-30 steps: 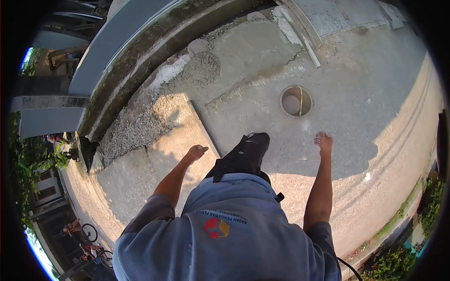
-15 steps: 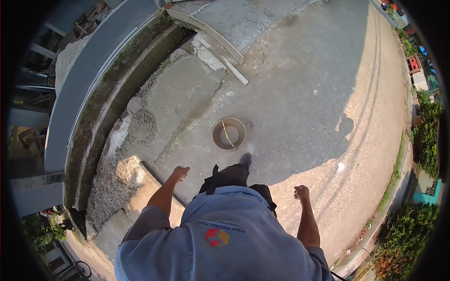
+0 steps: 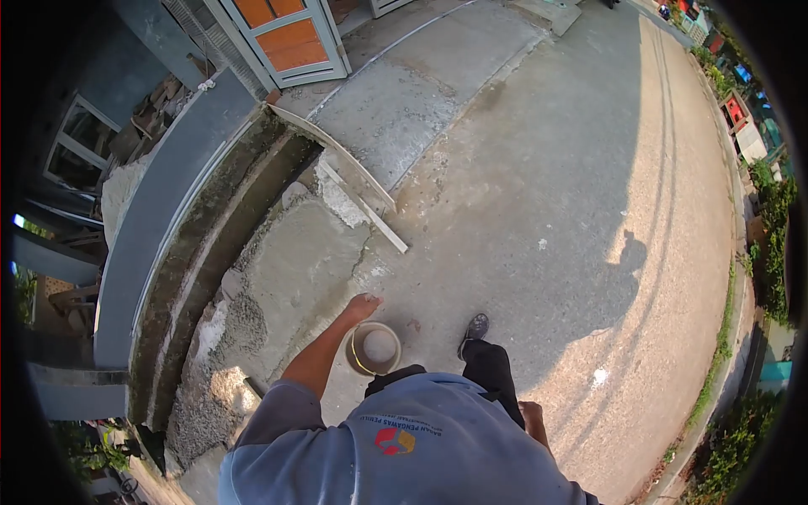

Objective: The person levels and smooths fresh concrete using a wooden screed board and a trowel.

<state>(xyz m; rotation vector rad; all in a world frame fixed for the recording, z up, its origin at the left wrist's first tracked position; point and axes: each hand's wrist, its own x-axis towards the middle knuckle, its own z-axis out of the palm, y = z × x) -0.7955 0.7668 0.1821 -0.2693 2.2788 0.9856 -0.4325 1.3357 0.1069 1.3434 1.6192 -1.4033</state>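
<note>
A round bucket [image 3: 392, 362] with a thin yellow handle stands on the concrete, just left of my body. Its pale inner bottom shows. My left hand [image 3: 365, 306] is stretched forward and appears just beyond the bucket's far rim, its fingers loosely curled with nothing visible in them. It seems apart from the bucket. Low at my right side, my right hand [image 3: 532, 412] is partly covered by my shirt and its fingers are hidden. One dark shoe [image 3: 475, 328] is planted ahead of me on the pavement.
A narrow board [image 3: 383, 229] lies ahead beside a raised slab edge [image 3: 337, 151]. Along the left runs an open ditch [image 3: 198, 227], with rough gravel [image 3: 223, 337] by it. An orange-panelled door [image 3: 290, 46] is at the far left. Plants [image 3: 741, 412] line the right.
I have stepped forward, so the bucket is now close by my left side. My left hand has reached forward past it, and my right hand has dropped back. More of the door shows.
</note>
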